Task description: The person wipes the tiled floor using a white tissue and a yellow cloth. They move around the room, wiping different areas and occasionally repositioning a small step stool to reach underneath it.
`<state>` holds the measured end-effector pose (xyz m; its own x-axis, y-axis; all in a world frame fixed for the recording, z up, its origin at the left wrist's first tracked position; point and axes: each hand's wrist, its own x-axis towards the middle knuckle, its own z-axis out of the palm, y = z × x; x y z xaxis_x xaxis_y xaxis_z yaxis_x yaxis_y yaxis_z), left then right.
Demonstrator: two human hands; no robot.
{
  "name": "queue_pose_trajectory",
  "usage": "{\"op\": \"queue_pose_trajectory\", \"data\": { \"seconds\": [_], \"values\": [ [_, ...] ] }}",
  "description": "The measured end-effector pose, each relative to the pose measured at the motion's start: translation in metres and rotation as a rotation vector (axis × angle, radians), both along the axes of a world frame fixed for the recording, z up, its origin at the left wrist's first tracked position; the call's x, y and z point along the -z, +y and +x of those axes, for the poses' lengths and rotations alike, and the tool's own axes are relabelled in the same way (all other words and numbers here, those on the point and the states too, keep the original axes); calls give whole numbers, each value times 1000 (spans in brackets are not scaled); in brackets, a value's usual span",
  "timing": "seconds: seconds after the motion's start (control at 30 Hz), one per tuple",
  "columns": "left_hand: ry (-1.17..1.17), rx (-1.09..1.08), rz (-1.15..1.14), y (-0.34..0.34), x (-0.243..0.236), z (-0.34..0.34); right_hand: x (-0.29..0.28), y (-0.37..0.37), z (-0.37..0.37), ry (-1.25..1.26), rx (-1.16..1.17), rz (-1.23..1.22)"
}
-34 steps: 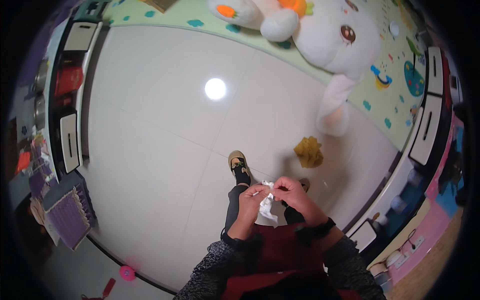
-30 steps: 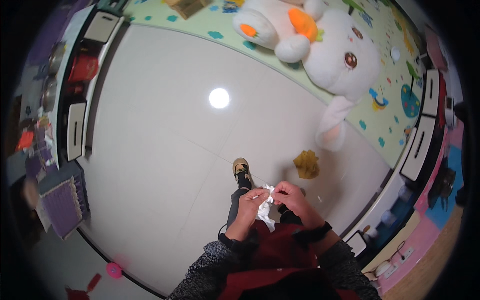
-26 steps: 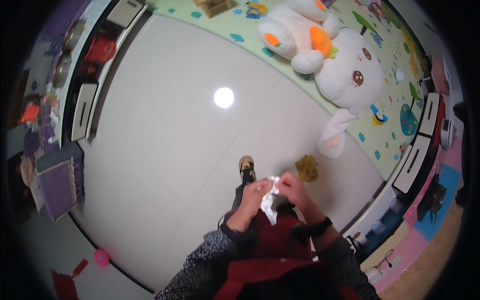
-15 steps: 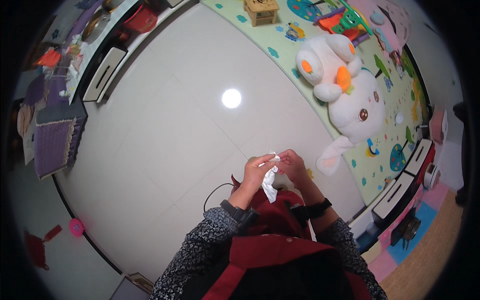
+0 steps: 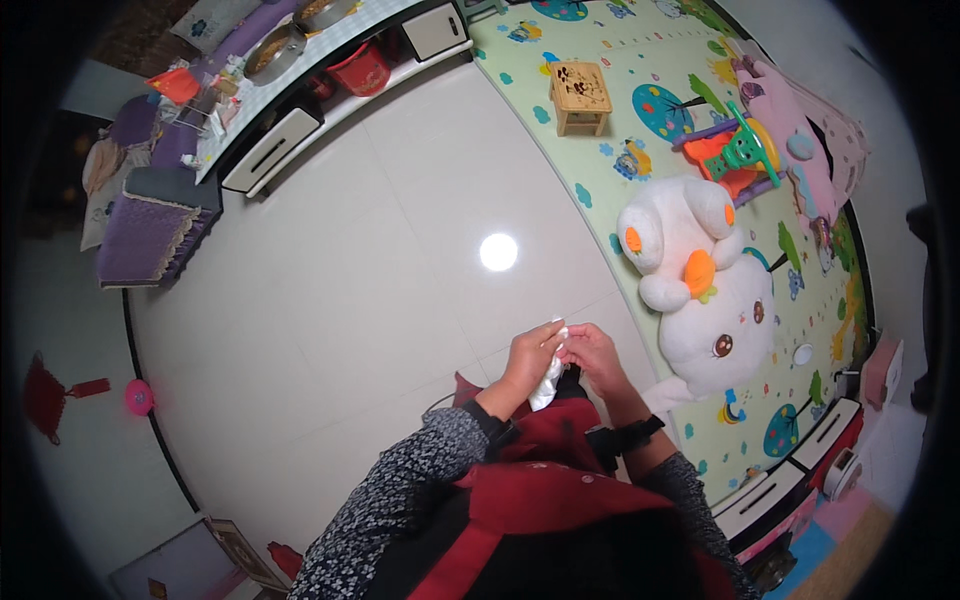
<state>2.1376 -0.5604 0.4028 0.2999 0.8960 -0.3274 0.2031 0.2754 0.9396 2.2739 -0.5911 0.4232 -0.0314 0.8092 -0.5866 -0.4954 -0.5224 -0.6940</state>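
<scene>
A crumpled white tissue-like piece (image 5: 546, 392) hangs between my two hands, in front of my red apron (image 5: 545, 488). My left hand (image 5: 530, 362) is closed around it, fingers pinched near its upper end. From the other side my right hand (image 5: 592, 355) grips the same piece, fingertips pressed together against the left fingers. Part of the piece is hidden inside the fingers. Both wrists wear dark straps.
A green play mat (image 5: 590, 165) covers the right side, bearing a large white plush rabbit (image 5: 718, 335), a wooden stool (image 5: 580, 95) and a child's green-and-orange ride-on toy (image 5: 740, 150). At the upper left stand a long table with pans, a red bucket (image 5: 360, 72) and a purple sofa (image 5: 150, 235).
The view has shifted, so the room's things sit lower and farther right. Both hands have drawn closer together on the white piece, and less of it shows.
</scene>
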Motion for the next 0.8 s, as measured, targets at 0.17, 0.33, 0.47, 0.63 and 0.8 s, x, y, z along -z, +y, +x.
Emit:
{"op": "queue_pose_trajectory", "data": {
  "seconds": [0.17,0.33,0.47,0.63,0.8],
  "values": [
    [20,-42,14,39,-20,64,-17,49,54,-91,30,-24],
    [114,-111,41,88,-24,63,-13,113,54,-36,-76,-50],
    [184,-178,74,130,-15,37,2,171,30,58,-178,-86],
    [208,-235,111,210,0,-6,16,261,-14,-34,-273,-186],
    [244,-282,198,292,-12,-62,9,361,-71,-52,-379,-138]
  ]
}}
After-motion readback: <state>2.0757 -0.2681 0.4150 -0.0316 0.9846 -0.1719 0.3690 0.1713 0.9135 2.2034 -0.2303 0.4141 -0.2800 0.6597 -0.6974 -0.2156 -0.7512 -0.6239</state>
